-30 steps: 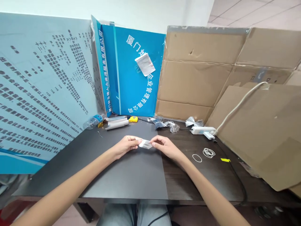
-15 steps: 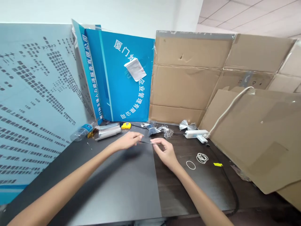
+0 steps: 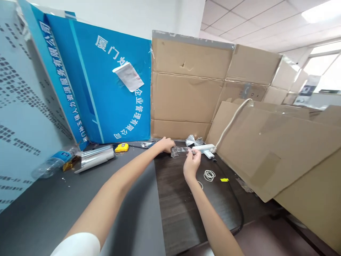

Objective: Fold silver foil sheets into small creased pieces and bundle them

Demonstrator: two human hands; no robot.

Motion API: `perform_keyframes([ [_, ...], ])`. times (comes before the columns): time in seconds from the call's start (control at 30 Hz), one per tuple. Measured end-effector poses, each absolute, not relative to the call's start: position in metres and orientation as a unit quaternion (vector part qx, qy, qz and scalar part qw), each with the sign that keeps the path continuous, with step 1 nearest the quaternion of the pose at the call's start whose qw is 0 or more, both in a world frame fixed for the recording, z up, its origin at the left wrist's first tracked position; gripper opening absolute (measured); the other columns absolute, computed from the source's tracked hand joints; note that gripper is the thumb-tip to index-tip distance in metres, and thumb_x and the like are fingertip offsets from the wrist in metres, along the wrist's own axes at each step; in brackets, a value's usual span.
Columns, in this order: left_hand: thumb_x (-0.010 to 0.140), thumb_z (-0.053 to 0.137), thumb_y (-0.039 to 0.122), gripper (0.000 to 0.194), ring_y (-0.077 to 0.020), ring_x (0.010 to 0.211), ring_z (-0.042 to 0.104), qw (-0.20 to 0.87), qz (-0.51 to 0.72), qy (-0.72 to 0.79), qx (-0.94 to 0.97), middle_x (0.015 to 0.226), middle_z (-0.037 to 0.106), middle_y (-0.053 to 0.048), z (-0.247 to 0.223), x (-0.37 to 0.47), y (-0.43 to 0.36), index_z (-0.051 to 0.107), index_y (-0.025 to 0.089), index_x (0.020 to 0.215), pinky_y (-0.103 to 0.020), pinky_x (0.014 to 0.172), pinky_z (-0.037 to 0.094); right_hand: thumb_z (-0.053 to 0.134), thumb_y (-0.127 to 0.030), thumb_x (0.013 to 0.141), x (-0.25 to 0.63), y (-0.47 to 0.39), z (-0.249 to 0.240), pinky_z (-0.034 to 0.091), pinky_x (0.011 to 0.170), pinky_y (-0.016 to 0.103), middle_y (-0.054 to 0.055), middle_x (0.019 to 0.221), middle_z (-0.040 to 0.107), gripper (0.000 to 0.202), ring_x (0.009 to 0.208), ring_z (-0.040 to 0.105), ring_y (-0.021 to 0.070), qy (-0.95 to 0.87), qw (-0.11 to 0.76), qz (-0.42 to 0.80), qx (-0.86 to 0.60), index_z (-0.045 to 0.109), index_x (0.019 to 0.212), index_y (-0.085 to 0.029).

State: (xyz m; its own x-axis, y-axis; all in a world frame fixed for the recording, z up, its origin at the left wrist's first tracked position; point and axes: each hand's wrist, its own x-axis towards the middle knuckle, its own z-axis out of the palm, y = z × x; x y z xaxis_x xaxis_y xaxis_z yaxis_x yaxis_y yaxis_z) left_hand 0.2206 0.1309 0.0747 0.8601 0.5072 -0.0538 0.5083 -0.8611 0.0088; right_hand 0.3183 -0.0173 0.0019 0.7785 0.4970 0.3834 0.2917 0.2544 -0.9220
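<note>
My left hand (image 3: 167,144) reaches to the back of the table, its fingers curled at a fanned bundle of thin silver wires (image 3: 174,152). The hand hides part of this bundle. My right hand (image 3: 192,161) is just to the right, with thumb and fingers pinched on the end of a thin shiny strip (image 3: 183,149). The strip spans the gap between the wires and my right fingers; whether it joins the bundle I cannot tell. Another fanned silver wire bundle (image 3: 194,140) lies behind my right hand.
A white power strip (image 3: 206,148) with a plug and cable lies at the back right. White rings (image 3: 209,175) and a yellow tag (image 3: 224,180) sit nearer. Leftward are a yellow tape measure (image 3: 122,147), silver rolls (image 3: 96,158) and a plastic bottle (image 3: 54,164). Cardboard panels (image 3: 186,96) wall the back.
The view has swung right. My left hand has moved forward and right to the wire bundle. Both hands were holding a thin dark piece between them nearer the table's middle.
</note>
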Motion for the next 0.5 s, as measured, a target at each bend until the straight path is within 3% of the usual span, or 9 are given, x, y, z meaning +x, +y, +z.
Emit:
perform_keyframes([
  [0.1, 0.077, 0.074, 0.027, 0.025, -0.0370, 0.125, 0.062, 0.013, 0.001, 0.265, 0.964, 0.119, 0.076, -0.016, 0.083, 0.224, 0.135, 0.078, 0.020, 0.100, -0.050, 0.108, 0.043, 0.045, -0.051, 0.094, 0.322, -0.013, 0.002, 0.056, 0.092, 0.041, 0.013, 0.110, 0.068, 0.031, 0.101, 0.069, 0.0267, -0.313, 0.732, 0.060, -0.602, 0.047, 0.111, -0.024],
  [0.3, 0.087, 0.062, 0.042, 0.035, -0.0303, 0.098, 0.071, 0.073, 0.056, 0.272, 0.958, 0.116, 0.076, -0.015, 0.118, 0.192, 0.105, 0.073, 0.017, 0.109, -0.035, 0.081, 0.050, 0.046, -0.045, 0.094, 0.336, -0.017, 0.018, 0.057, 0.093, 0.040, 0.012, 0.120, 0.063, 0.034, 0.106, 0.069, 0.0246, -0.279, 0.774, 0.041, -0.567, 0.037, 0.120, -0.026],
  [0.4, 0.091, 0.056, 0.039, 0.029, -0.0290, 0.097, 0.068, 0.075, 0.112, 0.253, 0.958, 0.111, 0.074, -0.012, 0.122, 0.141, 0.060, 0.069, 0.018, 0.107, -0.035, 0.082, 0.048, 0.055, -0.046, 0.093, 0.325, -0.024, 0.024, 0.057, 0.090, 0.037, 0.008, 0.110, 0.063, 0.033, 0.101, 0.069, 0.0231, -0.298, 0.797, 0.063, -0.522, 0.040, 0.114, -0.026],
  [0.5, 0.091, 0.055, 0.033, 0.017, -0.0320, 0.100, 0.065, -0.028, 0.143, 0.263, 0.954, 0.102, 0.071, -0.013, 0.110, 0.082, 0.014, 0.064, 0.019, 0.094, -0.044, 0.096, 0.043, 0.064, -0.043, 0.090, 0.299, -0.033, 0.023, 0.056, 0.088, 0.036, 0.005, 0.101, 0.063, 0.033, 0.095, 0.068, 0.0215, -0.345, 0.794, 0.118, -0.485, 0.045, 0.111, -0.025],
])
